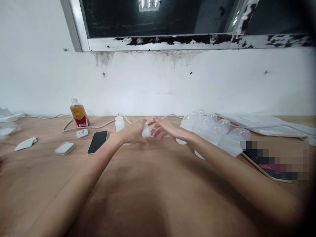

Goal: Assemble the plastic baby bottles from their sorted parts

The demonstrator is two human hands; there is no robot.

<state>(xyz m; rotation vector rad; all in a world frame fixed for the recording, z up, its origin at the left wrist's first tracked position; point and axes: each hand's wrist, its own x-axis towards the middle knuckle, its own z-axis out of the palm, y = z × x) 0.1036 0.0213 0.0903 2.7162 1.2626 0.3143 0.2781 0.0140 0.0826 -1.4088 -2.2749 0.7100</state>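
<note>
A small translucent plastic piece (146, 131) is between my two hands near the back of the table. My left hand (134, 131) reaches to its left side with thumb and fingers apart. From the right, my right hand (164, 128) comes close to the piece, its fingers spread and slightly blurred. I cannot tell whether either hand touches it. A white bottle-shaped plastic piece (119, 123) stands just behind my left wrist. Beyond my right forearm lies a heap of clear, rounded plastic pieces (206, 126).
A drink bottle (79, 113), a phone (97, 142), a small white case (65, 148) and a white curved piece (26, 144) are on the left. White cables run along the wall. Plastic sheeting (266, 124) and a partly pixelated flat object (269, 166) lie on the right.
</note>
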